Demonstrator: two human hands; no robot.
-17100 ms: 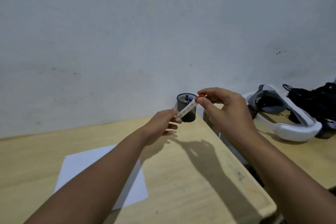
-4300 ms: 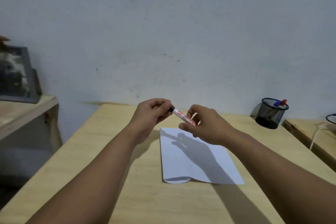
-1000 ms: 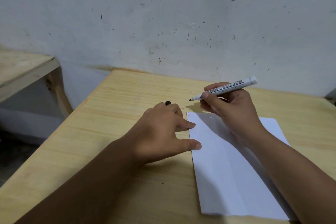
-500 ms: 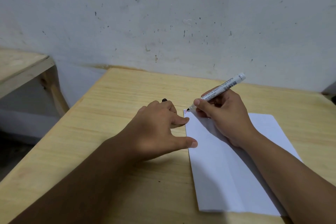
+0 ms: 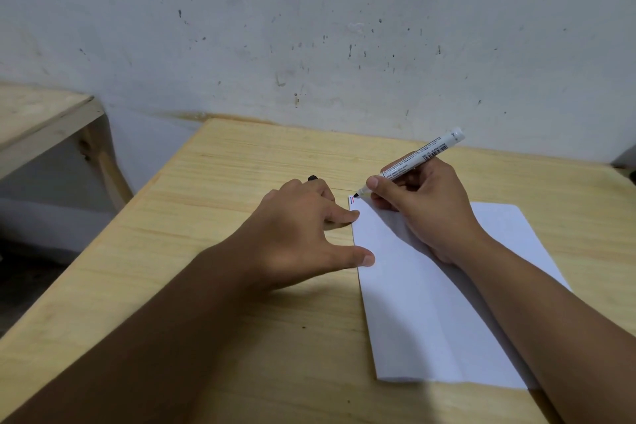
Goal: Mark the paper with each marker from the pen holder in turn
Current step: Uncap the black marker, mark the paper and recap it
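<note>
A white sheet of paper [image 5: 430, 313] lies on the wooden table [image 5: 241, 251]. My right hand [image 5: 423, 210] grips a white marker [image 5: 416, 160] with its black tip down at the paper's far left corner, beside small red and blue marks [image 5: 351, 199]. My left hand [image 5: 303, 234] lies flat at the paper's left edge, thumb and forefinger on the sheet. A black cap [image 5: 312, 178] pokes out beyond its fingers, apparently held between them. The pen holder is out of view.
A speckled white wall [image 5: 309, 27] stands right behind the table. A second wooden table [image 5: 41, 113] is at the left, with a gap and floor between. A dark object shows at the far right edge [image 5: 632, 174].
My right hand has lowered the marker from above the table until its tip sits on the paper's far left corner. My left hand has stayed pressed at the paper's edge.
</note>
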